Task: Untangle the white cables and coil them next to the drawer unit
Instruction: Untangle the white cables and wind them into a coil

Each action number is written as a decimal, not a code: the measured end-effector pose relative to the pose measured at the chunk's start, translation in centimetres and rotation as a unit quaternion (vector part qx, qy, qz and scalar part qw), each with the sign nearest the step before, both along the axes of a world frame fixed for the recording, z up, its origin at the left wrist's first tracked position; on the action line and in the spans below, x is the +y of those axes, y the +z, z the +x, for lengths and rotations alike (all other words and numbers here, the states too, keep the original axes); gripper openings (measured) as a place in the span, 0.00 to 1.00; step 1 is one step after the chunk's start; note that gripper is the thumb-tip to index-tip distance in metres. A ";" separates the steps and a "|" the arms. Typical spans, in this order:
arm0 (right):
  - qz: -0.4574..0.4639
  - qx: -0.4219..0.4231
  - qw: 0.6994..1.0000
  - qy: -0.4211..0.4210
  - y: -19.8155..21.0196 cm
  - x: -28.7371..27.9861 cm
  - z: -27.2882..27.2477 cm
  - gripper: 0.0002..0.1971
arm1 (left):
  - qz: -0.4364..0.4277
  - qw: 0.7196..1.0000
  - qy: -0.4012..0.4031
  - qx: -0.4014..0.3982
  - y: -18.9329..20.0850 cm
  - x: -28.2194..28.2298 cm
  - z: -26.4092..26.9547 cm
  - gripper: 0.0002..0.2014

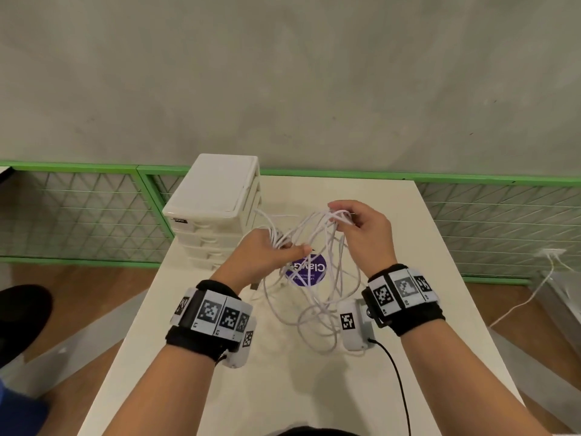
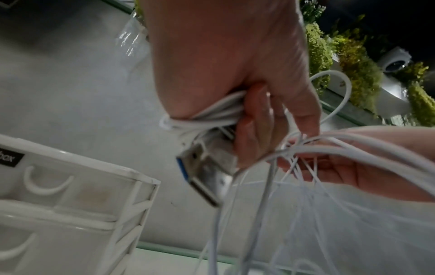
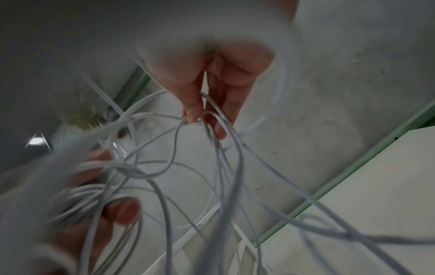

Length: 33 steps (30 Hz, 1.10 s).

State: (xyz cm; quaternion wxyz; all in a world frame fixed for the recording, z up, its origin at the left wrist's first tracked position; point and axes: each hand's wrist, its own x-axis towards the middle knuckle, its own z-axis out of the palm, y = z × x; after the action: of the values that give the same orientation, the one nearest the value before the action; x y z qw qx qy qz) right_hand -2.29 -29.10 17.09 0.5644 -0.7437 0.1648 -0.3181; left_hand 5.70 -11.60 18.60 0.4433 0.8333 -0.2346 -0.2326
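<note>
A tangle of thin white cables (image 1: 317, 278) hangs between both raised hands and droops in loops onto the white table (image 1: 440, 278). My left hand (image 1: 267, 250) grips a bunched coil of strands (image 2: 212, 113), and a USB plug (image 2: 204, 173) sticks out below its fingers. My right hand (image 1: 355, 225), higher and to the right, pinches several strands (image 3: 212, 119) between thumb and fingers. The white drawer unit (image 1: 213, 209) stands at the table's back left, just beyond the left hand.
A round purple sticker (image 1: 306, 270) lies on the table under the cables. A green mesh fence (image 1: 78, 212) runs behind the table before a grey wall. A black wire (image 1: 396, 379) trails from the right wrist device. Another white cord (image 1: 534, 294) lies on the floor at right.
</note>
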 end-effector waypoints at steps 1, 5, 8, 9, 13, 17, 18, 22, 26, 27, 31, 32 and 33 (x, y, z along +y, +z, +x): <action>0.006 -0.008 1.000 -0.005 0.1 -0.2 -0.1 0.16 | 0.031 0.999 -0.015 -0.006 -0.3 0.1 0.1 0.25; 0.065 -0.042 0.996 -0.042 1.1 -1.8 -0.7 0.13 | 0.102 0.993 0.012 -0.056 -1.4 0.8 0.3 0.20; 0.013 0.002 1.000 -0.019 1.4 -3.4 -1.8 0.15 | 0.069 0.983 0.149 -0.078 -0.9 2.2 1.9 0.22; -0.015 0.031 0.999 0.007 1.3 -3.9 -2.2 0.15 | 0.067 0.976 0.186 -0.089 -0.6 2.8 2.6 0.22; -0.087 0.179 0.973 0.117 -0.2 -4.4 -3.6 0.16 | 0.056 0.958 0.246 -0.133 0.3 4.1 4.5 0.22; -0.238 0.394 0.879 0.122 -2.4 -4.2 -3.9 0.12 | 0.025 0.970 0.217 -0.103 0.9 3.6 4.1 0.21; -0.261 0.441 0.851 0.117 -3.1 -4.3 -3.9 0.11 | 0.032 0.975 0.197 -0.098 1.2 3.4 4.0 0.23; -0.311 0.546 0.771 0.100 -5.5 -4.7 -3.9 0.17 | 0.083 0.984 0.124 -0.095 2.2 2.7 2.9 0.23; -0.219 0.583 0.782 0.029 -6.5 -6.7 -4.1 0.30 | -0.032 0.984 0.172 -0.037 2.9 3.4 3.2 0.20; -0.177 0.590 0.788 0.004 -6.7 -7.4 -4.4 0.32 | -0.064 0.978 0.198 -0.024 3.2 3.8 3.6 0.19; -0.156 0.540 0.826 -0.054 -7.2 -8.8 -5.0 0.31 | -0.104 0.966 0.235 -0.039 4.0 3.9 3.9 0.20; -0.150 0.516 0.842 -0.044 -7.1 -8.4 -4.9 0.32 | -0.119 0.963 0.237 -0.040 4.0 3.5 3.6 0.19; -0.149 0.488 0.860 -0.019 -7.1 -7.9 -4.7 0.36 | -0.128 0.962 0.236 -0.041 4.0 3.1 3.3 0.18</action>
State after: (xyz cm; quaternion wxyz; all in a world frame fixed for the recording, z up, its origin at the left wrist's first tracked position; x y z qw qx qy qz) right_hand -6.97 -37.05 9.99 0.2883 -0.8754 0.3841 0.0544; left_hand 9.03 -8.52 22.62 0.5788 0.8100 -0.0771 -0.0547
